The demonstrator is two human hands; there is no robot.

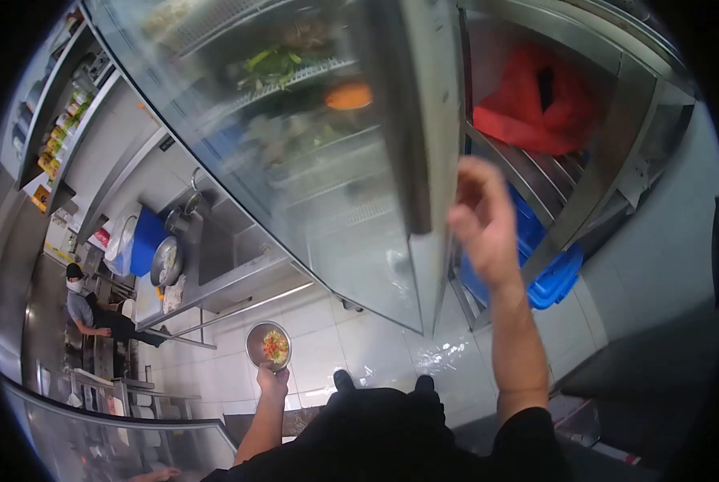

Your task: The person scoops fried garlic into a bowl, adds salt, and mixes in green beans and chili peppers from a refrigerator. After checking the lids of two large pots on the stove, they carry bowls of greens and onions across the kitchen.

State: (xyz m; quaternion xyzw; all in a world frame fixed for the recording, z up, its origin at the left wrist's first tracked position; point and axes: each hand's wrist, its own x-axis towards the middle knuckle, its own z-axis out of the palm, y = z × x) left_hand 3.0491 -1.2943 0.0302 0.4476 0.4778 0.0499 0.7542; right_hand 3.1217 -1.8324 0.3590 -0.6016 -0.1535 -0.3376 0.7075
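My left hand (272,381) grips the near rim of a round metal bowl (254,345), held low over the tiled floor. Chopped vegetables (275,345) in red, orange and pale green lie in the bowl. My right hand (485,221) is raised beside the edge of a glass refrigerator door (441,241), its fingers curved and apart, slightly blurred. Whether the fingertips touch the door edge is hard to tell. A dark handle strip (403,120) runs along the door. Behind the glass, leafy greens (271,63) and an orange item (349,96) appear on shelves, smeared by motion.
Right of the door stands a metal rack (608,173) with a red bag (536,104) and a blue plastic container (554,277). A steel sink counter (243,271) bears a blue tub (144,241). At far left is another person (94,309). The floor tiles (448,353) shine.
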